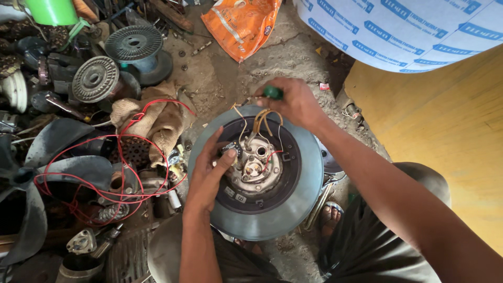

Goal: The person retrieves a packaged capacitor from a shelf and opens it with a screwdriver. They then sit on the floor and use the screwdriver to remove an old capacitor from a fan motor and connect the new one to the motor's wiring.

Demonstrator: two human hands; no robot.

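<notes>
The round grey fan motor lies flat on the floor between your knees, its wired hub facing up. Your left hand pinches a small black part at the hub's left edge, and your right hand has its grip pressed around a green-handled tool above the yellow wires. A red wire loops over the scrap parts to your left.

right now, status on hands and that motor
Left hand pinching small part at motor hub. Right hand gripping green-handled tool. Yellow wires crowd the hub.
</notes>
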